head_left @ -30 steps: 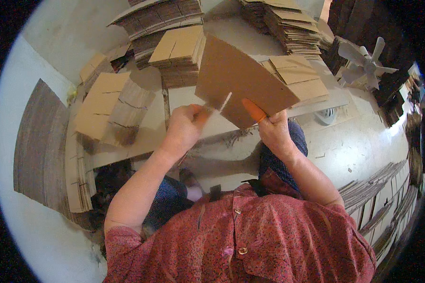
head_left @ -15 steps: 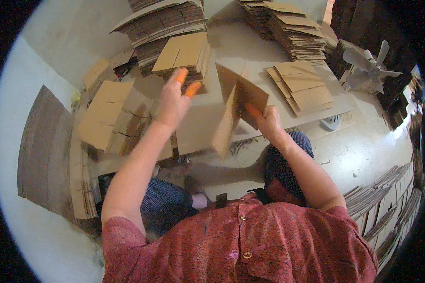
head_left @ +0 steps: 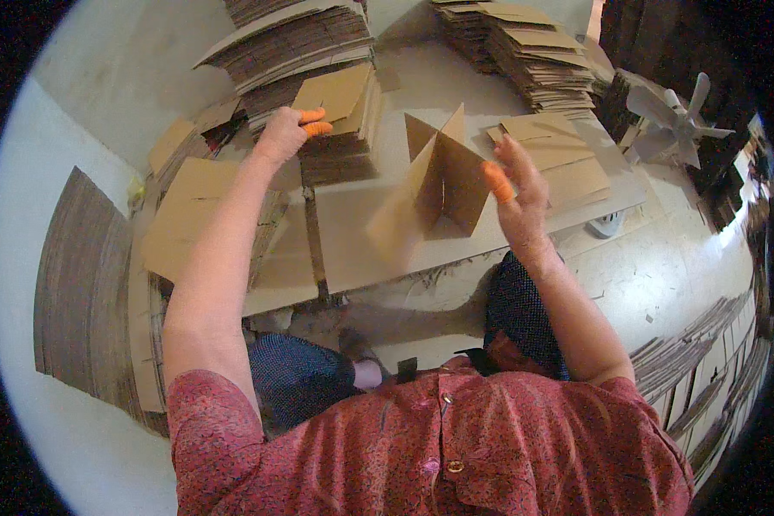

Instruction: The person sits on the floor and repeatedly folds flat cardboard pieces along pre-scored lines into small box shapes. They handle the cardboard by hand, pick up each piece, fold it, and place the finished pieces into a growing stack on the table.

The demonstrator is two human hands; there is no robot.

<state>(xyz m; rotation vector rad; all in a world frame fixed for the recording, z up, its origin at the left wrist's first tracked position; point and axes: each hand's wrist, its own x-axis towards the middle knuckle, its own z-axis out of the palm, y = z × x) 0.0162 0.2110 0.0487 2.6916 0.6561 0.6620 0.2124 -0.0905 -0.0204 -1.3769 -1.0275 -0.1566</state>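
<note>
My left hand point(head_left: 285, 136) is at the left front corner of a stack of slotted cardboard sheets point(head_left: 348, 142). Its two orange-covered fingertips are pinched together at the edge of the top cardboard sheet point(head_left: 334, 90). To the right of that stack, a cardboard divider point(head_left: 445, 185) made of crossed pieces stands upright on the table; its front left flap is blurred. My right hand point(head_left: 523, 196) is raised just right of the divider, apart from it, fingers spread and holding nothing. One of its fingers also has an orange cover.
Flat cardboard pieces point(head_left: 559, 155) lie at the table's right side, others point(head_left: 189, 211) at its left. Tall cardboard stacks point(head_left: 301, 43) rise behind. A fan point(head_left: 678, 120) stands beyond the right edge. More cardboard point(head_left: 692, 365) is piled on the floor at right.
My right hand has let go of the crossed cardboard divider, which now stands on the table, and has moved right. My left hand has shifted left, its fingertips closing together at the stack.
</note>
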